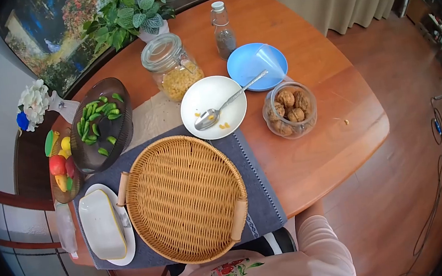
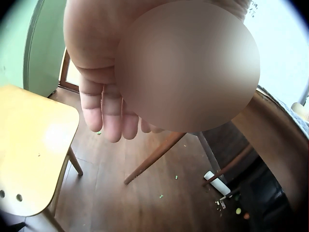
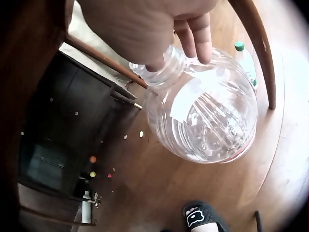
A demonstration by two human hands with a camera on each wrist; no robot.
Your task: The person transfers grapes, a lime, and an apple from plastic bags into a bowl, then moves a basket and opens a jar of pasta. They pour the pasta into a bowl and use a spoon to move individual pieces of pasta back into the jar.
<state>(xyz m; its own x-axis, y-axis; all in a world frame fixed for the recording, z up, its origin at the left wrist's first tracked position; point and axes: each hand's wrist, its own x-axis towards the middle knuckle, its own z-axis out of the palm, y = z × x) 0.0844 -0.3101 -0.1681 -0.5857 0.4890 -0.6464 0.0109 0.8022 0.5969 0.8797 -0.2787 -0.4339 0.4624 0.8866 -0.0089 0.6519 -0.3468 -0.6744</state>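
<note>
A wooden table point(image 1: 334, 142) bears a cloth point(image 1: 261, 187), bottle point(image 1: 225, 36), blue plate point(image 1: 243, 63) and walnut jar point(image 1: 306, 125)

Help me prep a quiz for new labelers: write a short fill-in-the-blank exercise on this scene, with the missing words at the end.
1. The right grip holds a large clear bottle at its ____.
2. The spoon has its head in a plate colored ____.
3. The round see-through container on the table is filled with ____.
4. The peppers in the dark oval dish are colored ____.

Missing words: neck; white; walnuts; green.
</note>
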